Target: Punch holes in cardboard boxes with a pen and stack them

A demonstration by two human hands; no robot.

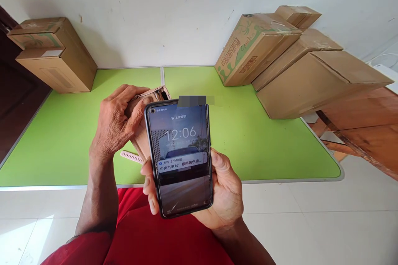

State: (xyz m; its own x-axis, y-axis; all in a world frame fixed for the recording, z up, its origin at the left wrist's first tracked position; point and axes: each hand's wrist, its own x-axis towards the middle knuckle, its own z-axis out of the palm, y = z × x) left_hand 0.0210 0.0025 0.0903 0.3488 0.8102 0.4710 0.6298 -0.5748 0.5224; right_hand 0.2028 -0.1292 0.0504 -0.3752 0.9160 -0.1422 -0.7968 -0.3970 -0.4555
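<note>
My right hand (225, 190) grips a smartphone (182, 161) in a dark case, its thumb along one side and fingertips round the other. The lit lock screen reads 12:06. Behind and left of the phone, my left hand (115, 116) is wrapped round a small tan cardboard box (139, 140), thumb on the near side and fingers over the top. The box's upper end has a dark gap with torn edges; the phone covers much of it. A pale pink strip with a row of holes (132, 156) lies on the green table beside the box.
The green table (242, 145) has a metal rim and stands against a white wall. A stack of cartons (66, 58) is at the back left. Several cartons (311, 78) stand at the right, near a brown wooden piece of furniture (367, 120).
</note>
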